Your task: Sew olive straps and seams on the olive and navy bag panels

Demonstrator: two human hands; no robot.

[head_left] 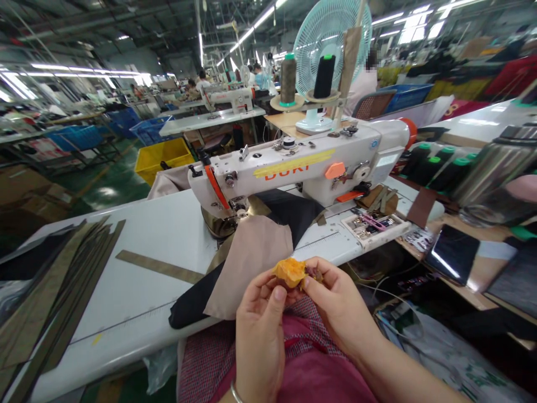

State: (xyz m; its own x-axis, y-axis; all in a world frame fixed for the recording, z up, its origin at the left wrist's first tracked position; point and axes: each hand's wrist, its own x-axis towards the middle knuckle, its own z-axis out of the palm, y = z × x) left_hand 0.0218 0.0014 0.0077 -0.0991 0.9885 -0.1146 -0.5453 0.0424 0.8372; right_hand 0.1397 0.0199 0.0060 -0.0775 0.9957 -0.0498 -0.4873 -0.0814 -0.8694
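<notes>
Orange flesh faces up between your hands on what looks like a sweet potato (pixel 289 272), with a ragged patch of purple skin (pixel 314 273) at its right end. You have it directly between your fingertips, touching both hands, so neither has to reach. As far as it shows, its long axis runs side to side, from your left fingers across to your right; the bulk of the flesh lies nearer the left, the skin nearer the right.

Your left hand (pixel 263 305) is loosely cupped, fingers curled around the left end and thumb up on the near side. Your right hand (pixel 331 291) is nearly closed in a pinch, thumb and forefinger on the skin; how firmly either presses, you cannot tell from this view. Your left wrist rises almost straight, while your right forearm slants in from the lower right. Both hands are above your lap (pixel 310 366), with beige cloth (pixel 254 260) on the bench (pixel 140 238) just beyond them.
</notes>
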